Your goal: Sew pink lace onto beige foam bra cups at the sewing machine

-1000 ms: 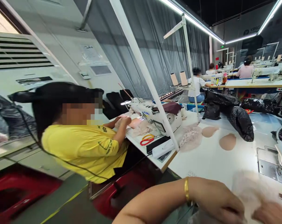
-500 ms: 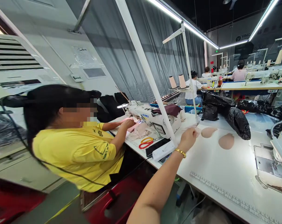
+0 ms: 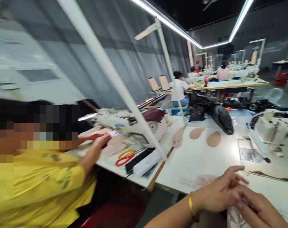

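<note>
My left hand [image 3: 221,193], with a gold bracelet [image 3: 193,205] on its wrist, is over the table's front edge at lower right. Its visible fingers are apart and partly stretched, and it meets my right hand [image 3: 255,202]. The fingers of my right hand curl over a pale pink fabric piece [image 3: 235,218], partly hidden below both hands. Another pinkish fabric [image 3: 206,180], blurred, shows just behind my left hand. Two beige teardrop-shaped pieces [image 3: 213,139] lie farther back on the white table [image 3: 182,158]. Lace-like fabric [image 3: 178,136] lies at the table's left edge.
A co-worker in a yellow shirt [image 3: 46,183] sits at left by a sewing machine [image 3: 125,126]. Red-handled scissors [image 3: 125,158] and a white box [image 3: 147,163] lie there. Another sewing machine [image 3: 272,133] stands at right. Black plastic bags [image 3: 220,117] lie behind.
My left hand has come back from the table's left edge to my right hand, which has come into view. Lace-like fabric now shows where the left hand was. The view has turned right.
</note>
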{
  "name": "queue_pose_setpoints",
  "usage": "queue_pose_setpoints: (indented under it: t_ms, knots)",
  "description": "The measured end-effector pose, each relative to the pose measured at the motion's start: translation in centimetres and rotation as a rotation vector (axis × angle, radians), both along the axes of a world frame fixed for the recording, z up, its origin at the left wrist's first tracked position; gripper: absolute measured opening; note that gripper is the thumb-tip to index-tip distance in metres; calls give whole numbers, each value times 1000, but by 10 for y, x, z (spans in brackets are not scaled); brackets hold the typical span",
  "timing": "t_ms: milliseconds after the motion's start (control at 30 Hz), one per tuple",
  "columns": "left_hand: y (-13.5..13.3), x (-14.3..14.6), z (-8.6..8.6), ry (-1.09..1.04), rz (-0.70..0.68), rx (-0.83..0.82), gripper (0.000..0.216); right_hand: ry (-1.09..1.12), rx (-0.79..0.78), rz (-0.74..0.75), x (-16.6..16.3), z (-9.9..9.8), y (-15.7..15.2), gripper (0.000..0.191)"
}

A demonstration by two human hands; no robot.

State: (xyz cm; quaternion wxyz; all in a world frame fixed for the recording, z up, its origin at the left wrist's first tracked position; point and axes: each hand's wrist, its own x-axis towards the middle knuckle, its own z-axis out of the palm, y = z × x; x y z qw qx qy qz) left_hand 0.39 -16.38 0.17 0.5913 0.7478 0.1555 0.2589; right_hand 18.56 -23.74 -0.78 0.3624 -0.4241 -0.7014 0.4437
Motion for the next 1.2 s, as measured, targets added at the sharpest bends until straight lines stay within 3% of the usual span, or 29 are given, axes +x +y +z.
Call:
queue_pose_setpoints:
  t_ms: [67,133,200,267,367,433,533,667,700,800,933,1000,1067,1100,1133,1200]
  knots:
    - [7,-3,-5,114,-242,-276,95,-55,-23,-31,15,14,-3,36]
    - [16,-8,-8,264,-323,-489,74,-140,-25,-209,40,16,-2,35]
    - [26,-13,-7,309,-239,-550,60,-340,68,-413,76,6,-1,34]
    - [33,-17,0,229,-119,-602,59,-725,313,-616,119,-11,-2,33]
    - [33,-16,14,59,22,-641,55,-858,376,-801,173,-39,-3,33]
    - [30,-10,20,12,52,-615,52,-868,393,-819,191,-54,-2,31]
    - [29,5,19,57,28,-565,56,-745,365,-781,183,-65,-3,32]
    - [30,23,8,124,-23,-560,65,-591,318,-626,129,-47,-8,28]
    - [30,26,6,115,-37,-566,66,-606,358,-558,114,-39,-8,26]
    - [30,33,-1,76,-75,-571,66,-742,655,-533,78,-22,-1,25]
    - [29,38,-1,131,-101,-462,55,-880,895,-481,55,-19,11,28]
    - [33,32,7,219,-133,-374,48,-882,889,-463,56,-24,10,31]
    - [42,14,23,334,-99,-261,41,-875,769,-497,71,-33,5,33]
    - [49,1,33,392,-25,-173,39,-879,685,-534,85,-39,1,34]
    - [56,-13,43,433,142,-43,36,-890,627,-580,102,-45,-3,36]
    - [70,-40,58,459,634,380,34,-969,572,-713,140,-58,-11,43]
